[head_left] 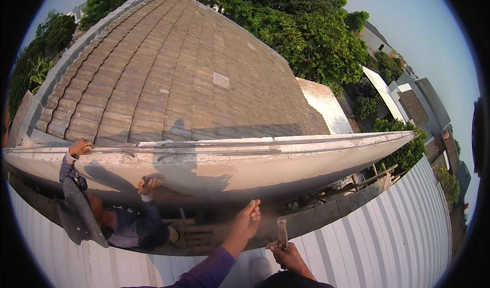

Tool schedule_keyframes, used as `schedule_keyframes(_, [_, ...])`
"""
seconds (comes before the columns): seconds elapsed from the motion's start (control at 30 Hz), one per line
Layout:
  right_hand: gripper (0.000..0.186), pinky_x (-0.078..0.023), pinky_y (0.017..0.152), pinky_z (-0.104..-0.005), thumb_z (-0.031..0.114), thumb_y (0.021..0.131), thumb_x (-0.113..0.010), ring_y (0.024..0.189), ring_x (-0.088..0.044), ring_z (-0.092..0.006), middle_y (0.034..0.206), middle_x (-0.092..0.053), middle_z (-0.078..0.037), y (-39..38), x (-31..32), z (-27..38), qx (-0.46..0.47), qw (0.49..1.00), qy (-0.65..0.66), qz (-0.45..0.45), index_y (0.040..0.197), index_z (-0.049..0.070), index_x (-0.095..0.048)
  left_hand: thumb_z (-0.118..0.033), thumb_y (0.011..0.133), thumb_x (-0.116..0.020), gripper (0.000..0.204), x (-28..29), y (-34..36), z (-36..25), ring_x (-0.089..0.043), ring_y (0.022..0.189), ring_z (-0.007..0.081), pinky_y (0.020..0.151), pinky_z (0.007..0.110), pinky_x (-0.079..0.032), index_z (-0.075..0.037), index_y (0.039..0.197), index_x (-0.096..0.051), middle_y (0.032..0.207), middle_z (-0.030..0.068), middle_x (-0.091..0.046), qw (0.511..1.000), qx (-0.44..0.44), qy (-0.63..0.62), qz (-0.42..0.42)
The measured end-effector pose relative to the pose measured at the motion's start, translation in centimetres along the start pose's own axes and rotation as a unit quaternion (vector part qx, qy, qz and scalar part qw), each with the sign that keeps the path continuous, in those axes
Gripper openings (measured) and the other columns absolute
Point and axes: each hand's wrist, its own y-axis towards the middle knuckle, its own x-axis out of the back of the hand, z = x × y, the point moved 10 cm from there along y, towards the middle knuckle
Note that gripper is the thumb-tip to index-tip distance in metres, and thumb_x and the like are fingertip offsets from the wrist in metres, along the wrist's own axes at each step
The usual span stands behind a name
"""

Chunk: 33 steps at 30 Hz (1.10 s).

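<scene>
My left hand is raised below the pale concrete parapet, fingers curled and pinched; what they hold, if anything, is too small to make out. Lower and to its right, my right hand grips a worn metal hand tool, held upright; its exact kind is unclear. Several long thin metal rods lie along the parapet's upper edge. At the left, a co-worker in a dark wide hat has one hand up at the rods and the other raised against the wall face.
Beyond the parapet rises a weathered tiled roof. White corrugated sheeting curves below me, with a dark gap and wooden poles between it and the wall. Trees and neighbouring roofs stand behind.
</scene>
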Motion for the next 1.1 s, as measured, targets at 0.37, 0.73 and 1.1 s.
schedule_keyframes(0.37, [0.018,-0.035,0.047,-0.0268,0.018,0.101,-0.068,0.051,-0.046,-0.0059,0.062,-0.051,0.005,0.9,4.1,-1.3,0.016,0.992,-0.052,-0.112,0.104,0.001,-0.074,-0.022,0.106,-0.065,0.025,-4.4,-1.9,-4.4,-0.058,0.068,0.0082,0.059,0.024,-0.047,-0.001,0.115,-0.074,0.081,0.0031,-0.067,0.926,-0.125,0.356,-0.005])
schedule_keyframes(0.73, [0.020,-0.052,0.066,-0.0324,0.021,0.099,-0.071,0.069,-0.067,-0.0167,0.078,-0.074,-0.008,-0.1,6.8,1.7,0.199,0.920,-0.304,-0.149,0.104,0.002,-0.077,-0.020,0.101,-0.069,0.023,-1.2,-1.2,-5.2,-0.058,0.065,0.0104,0.063,0.026,-0.048,0.003,0.103,-0.075,0.078,0.0027,-0.067,0.867,0.072,0.492,0.038])
schedule_keyframes(1.1, [0.018,-0.054,0.064,-0.0376,0.021,0.098,-0.071,0.068,-0.069,-0.0268,0.077,-0.071,-0.014,-1.5,8.0,4.0,0.207,0.884,-0.374,-0.188,0.102,0.004,-0.076,-0.019,0.096,-0.068,0.021,0.8,-1.6,-4.9,-0.065,0.074,0.0143,0.070,0.032,-0.053,0.001,0.097,-0.075,0.079,0.0056,-0.070,0.678,0.099,0.725,0.066])
